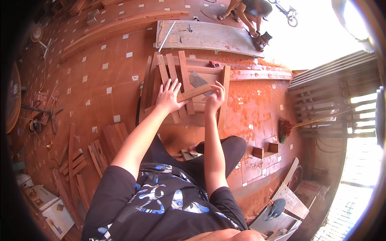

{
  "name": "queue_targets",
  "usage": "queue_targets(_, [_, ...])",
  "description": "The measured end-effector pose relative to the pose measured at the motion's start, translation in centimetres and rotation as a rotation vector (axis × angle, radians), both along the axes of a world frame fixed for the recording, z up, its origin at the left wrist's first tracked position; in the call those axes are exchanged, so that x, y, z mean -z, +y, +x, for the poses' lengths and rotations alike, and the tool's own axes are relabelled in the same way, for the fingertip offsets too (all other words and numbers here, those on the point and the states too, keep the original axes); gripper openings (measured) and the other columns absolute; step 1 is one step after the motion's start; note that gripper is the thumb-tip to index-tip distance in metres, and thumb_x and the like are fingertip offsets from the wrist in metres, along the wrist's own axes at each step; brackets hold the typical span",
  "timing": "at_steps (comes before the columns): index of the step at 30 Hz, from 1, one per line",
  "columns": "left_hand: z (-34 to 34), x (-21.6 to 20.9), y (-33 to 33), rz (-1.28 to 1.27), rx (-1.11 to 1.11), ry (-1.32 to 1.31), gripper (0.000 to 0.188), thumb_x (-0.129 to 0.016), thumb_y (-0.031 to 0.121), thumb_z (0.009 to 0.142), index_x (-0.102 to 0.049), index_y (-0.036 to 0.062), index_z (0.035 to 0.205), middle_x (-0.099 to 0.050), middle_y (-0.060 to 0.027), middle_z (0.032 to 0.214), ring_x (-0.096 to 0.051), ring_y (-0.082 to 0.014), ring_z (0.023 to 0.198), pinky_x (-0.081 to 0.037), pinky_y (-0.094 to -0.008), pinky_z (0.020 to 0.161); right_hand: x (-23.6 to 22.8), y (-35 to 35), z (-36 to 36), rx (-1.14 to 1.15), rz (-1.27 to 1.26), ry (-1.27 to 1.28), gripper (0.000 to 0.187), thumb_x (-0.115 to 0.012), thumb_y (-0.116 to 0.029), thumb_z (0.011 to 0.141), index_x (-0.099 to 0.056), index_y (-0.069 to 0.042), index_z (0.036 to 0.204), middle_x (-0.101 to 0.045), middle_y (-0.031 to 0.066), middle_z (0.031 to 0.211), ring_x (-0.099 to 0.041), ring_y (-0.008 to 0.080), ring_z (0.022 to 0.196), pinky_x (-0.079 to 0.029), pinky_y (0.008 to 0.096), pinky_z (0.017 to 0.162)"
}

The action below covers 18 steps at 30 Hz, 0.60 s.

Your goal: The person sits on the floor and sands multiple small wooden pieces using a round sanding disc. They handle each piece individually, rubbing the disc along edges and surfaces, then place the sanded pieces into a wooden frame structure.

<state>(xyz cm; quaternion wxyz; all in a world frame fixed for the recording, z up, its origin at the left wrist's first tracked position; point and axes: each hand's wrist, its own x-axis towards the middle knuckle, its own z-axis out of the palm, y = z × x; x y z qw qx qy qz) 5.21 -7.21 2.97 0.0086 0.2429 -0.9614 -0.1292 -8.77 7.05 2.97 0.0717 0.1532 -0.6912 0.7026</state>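
Okay, count first: one short wooden strip (196, 92) between my two hands, three narrow slats (183, 66) reaching out past my left fingertips, one red gadget (215, 64) beyond my right fingers, too small to make out. My left hand (169, 97) lies with its fingers spread apart over the slats, and the strip's near end sits right by the thumb side. My right hand (216, 97) has its fingers curled at the other end; can't tell if they're really clamped on it. So the strip slants up from left fingers to right. It's straight, flat-sided, reddish-brown wood. Just beyond it there's one flat grey piece (197, 79) with straight edges. Well off past my right fingers, loose orange shavings (245, 96) cover the tiles.
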Motion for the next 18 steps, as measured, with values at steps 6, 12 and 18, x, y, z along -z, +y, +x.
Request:
queue_targets(6, [0.1, -0.1, 0.1, 0.011, -0.005, -0.004, 0.098, -0.068, 0.068, 0.081, -0.039, 0.0120, 0.155, -0.027, -0.0081, 0.167, -0.022, -0.0309, 0.154, -0.024, -0.0568, 0.123, -2.2, 7.7, -3.0, 0.157, -0.309, -0.289, 0.027, -0.042, 0.009, 0.084, -0.067, -0.001, 0.087, -0.059, 0.0022, 0.076, -0.051, 0.0102, 0.068, -0.041, 0.0255, 0.067])
queue_targets(12, [0.1, -0.2, 0.2, 0.018, -0.009, 0.023, 0.096, -0.069, 0.067, 0.081, -0.040, 0.0121, 0.155, -0.028, -0.0082, 0.166, -0.022, -0.0308, 0.154, -0.025, -0.0571, 0.122, -1.4, 11.3, -2.8, 0.229, 0.789, -0.279, 0.039, -0.054, -0.031, 0.094, -0.072, -0.001, 0.110, -0.074, 0.0165, 0.098, -0.069, 0.0282, 0.086, -0.053, 0.0385, 0.079])
queue_targets(18, [0.1, -0.1, 0.1, 0.022, -0.009, 0.050, 0.096, -0.070, 0.066, 0.081, -0.040, 0.0116, 0.155, -0.028, -0.0078, 0.166, -0.022, -0.0308, 0.154, -0.026, -0.0577, 0.122, -0.8, 8.0, -0.5, 0.174, 1.326, -0.096, 0.070, -0.071, -0.065, 0.079, -0.069, 0.000, 0.106, -0.071, 0.0215, 0.106, -0.071, 0.0365, 0.101, -0.055, 0.0471, 0.089])
